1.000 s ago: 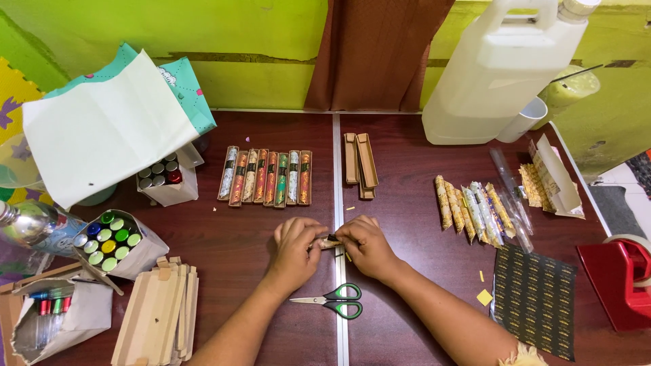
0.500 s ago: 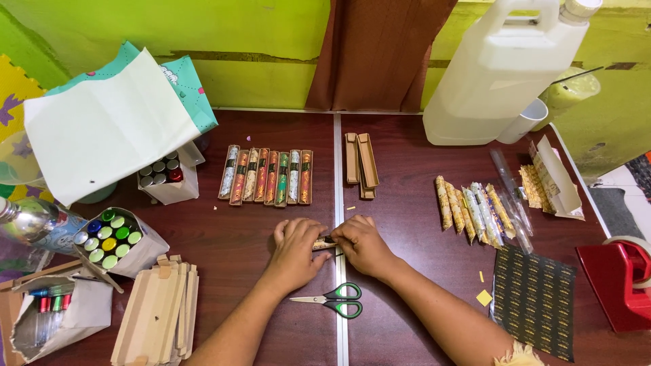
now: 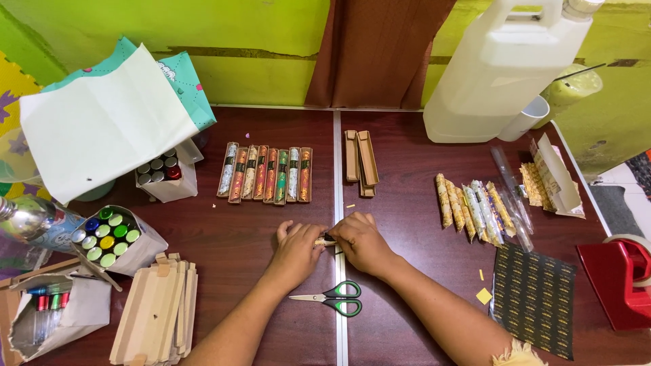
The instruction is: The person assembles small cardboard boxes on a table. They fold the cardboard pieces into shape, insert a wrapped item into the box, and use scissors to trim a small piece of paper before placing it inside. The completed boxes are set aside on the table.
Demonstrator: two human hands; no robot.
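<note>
At the far left of the bench [image 3: 407, 190] a folded white sheet [image 3: 102, 122] leans over a small box of capped tubes [image 3: 159, 169]; nearer lie a paper bag of coloured caps [image 3: 105, 237] and a stack of flat pale box blanks [image 3: 156, 315]. Farther back, left of the bench's centre seam, a row of filled narrow boxes [image 3: 264, 174] lies side by side, and just right of the seam sit two open empty boxes [image 3: 359, 160]. At the seam the left hand [image 3: 296, 247] and right hand [image 3: 359, 240] meet, fingertips pressed together on a small tan roll [image 3: 324, 240]. The roll lies between the two grips, its long axis running left to right, each hand pinching one end; neither hand is clearly nearer. Green-handled scissors [image 3: 332, 298] lie closed just near of the hands. Farther right, patterned wrapped rolls [image 3: 471, 207] lie in a row, with a dark patterned sheet [image 3: 536, 298], a red tape dispenser [image 3: 620, 278] and a large white jug [image 3: 502, 68] beyond.
</note>
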